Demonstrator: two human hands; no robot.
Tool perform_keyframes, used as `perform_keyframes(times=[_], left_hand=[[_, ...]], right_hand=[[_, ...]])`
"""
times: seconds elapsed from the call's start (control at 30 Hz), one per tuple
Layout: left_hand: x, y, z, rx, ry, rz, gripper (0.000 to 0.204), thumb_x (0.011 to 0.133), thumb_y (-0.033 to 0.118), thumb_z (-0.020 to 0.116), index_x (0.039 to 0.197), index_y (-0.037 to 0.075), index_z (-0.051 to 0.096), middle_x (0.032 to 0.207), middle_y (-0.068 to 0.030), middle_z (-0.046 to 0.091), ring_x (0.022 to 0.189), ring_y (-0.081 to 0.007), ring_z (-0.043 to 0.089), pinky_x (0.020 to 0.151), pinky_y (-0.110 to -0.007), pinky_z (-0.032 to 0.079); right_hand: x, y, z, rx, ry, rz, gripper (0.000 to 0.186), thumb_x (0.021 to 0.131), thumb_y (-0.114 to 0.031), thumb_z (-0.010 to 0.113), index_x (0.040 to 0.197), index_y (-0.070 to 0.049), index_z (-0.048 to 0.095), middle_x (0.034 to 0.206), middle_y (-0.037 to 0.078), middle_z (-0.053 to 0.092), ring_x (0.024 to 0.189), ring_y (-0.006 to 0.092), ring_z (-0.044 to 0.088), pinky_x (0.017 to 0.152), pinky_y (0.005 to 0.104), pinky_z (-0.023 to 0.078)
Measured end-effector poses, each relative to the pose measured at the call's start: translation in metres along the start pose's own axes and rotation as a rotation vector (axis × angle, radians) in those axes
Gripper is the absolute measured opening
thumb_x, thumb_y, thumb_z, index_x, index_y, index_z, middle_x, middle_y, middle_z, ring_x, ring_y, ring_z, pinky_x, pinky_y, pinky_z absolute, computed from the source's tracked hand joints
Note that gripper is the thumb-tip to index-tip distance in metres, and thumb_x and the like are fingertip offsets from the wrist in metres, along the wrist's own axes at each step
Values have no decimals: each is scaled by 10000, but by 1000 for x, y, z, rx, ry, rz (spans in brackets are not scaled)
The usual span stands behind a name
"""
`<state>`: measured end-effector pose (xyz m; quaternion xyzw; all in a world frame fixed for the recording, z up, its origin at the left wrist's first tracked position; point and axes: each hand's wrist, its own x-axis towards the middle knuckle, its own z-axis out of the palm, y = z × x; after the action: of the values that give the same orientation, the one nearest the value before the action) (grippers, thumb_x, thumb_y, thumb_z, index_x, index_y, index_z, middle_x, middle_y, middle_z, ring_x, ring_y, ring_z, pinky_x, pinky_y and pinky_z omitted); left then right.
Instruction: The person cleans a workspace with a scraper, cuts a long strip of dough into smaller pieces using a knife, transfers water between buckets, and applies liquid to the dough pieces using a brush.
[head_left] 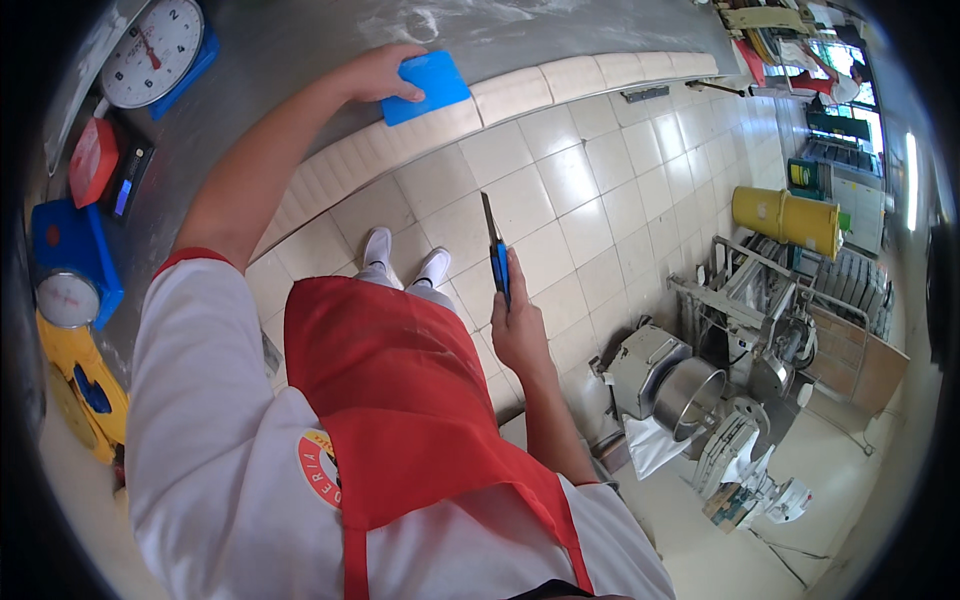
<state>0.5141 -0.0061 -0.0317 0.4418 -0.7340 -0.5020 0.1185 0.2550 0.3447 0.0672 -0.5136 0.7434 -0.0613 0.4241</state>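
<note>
At the rounded, tiled edge of a grey worktop, my left hand is closed on a flat blue dough scraper. The scraper reaches over the pale edge tiles. Away from the counter, above the floor, my right hand grips a utility knife with a blue and black handle. Its long, narrow blade points away from me. White flour-like smears mark the worktop beyond my left hand.
A dial scale, a red block-like thing and a blue scale stand at the left. Right of me are a mixer with a steel bowl, other machines and a yellow bin. A person is far off at upper right.
</note>
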Motion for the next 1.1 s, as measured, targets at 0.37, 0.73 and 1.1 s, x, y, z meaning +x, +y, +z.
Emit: perform_keyframes(times=[0.37,0.73,1.1], left_hand=[[-1,5,6,525,179,-43,725,691,449,859,1275,106,600,1283,-122,626,1242,-320,580,1024,-501,429],[-41,6,-11,374,80,360,445,728,162,804,1154,177,677,1477,-73,503,1455,-319,374,1194,-539,278],[-80,31,13,635,-16,282,321,575,102,899,846,160,738,1550,-8,467,1547,-316,230,1275,-591,106]], right_hand=[[117,-115,51,-326,5,-402,737,984,-95,506,1627,-91,146,751,273,678,675,461,675,636,556,540],[119,-128,49,-450,-92,-289,917,865,-43,533,1652,-130,70,823,247,701,731,418,706,671,530,563],[59,-71,28,-400,-189,-240,867,878,-13,516,1637,-125,113,762,304,676,721,487,680,682,591,524]])
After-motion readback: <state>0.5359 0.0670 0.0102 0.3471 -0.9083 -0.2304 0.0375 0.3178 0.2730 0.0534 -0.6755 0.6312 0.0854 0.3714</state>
